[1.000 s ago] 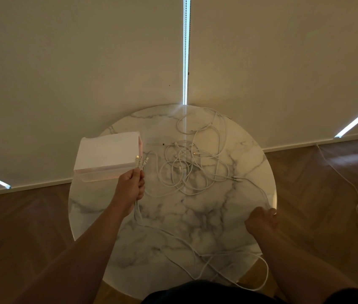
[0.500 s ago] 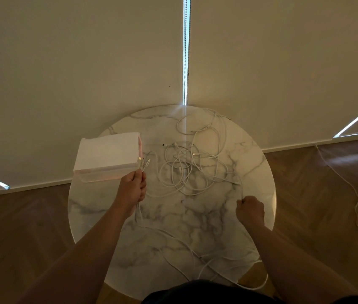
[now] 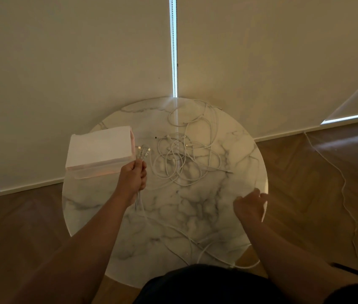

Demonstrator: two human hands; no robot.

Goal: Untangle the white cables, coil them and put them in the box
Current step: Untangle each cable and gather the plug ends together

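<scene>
A tangle of white cables (image 3: 184,159) lies on the far middle of the round marble table (image 3: 197,207). Left of it stands the white box (image 3: 99,148), with a clear part along its near side. My left hand (image 3: 133,178) is closed on a bundle of cable ends, whose plugs (image 3: 142,151) stick up beside the box's right corner. The held cables trail down across the table to loops at the near edge (image 3: 215,251). My right hand (image 3: 250,207) hovers at the table's right edge with its fingers loosened. A thin cable runs by its fingertips, and I cannot see a grip.
Closed roller blinds hang behind the table, with a bright gap in the middle. Wooden floor surrounds the table. Another white cable (image 3: 340,183) snakes over the floor at the right. My dark-clothed lap is at the bottom edge.
My right hand went from the table's right edge inward as a fist on a cable, and its fingers have now spread. My left hand has stayed put with the cable ends.
</scene>
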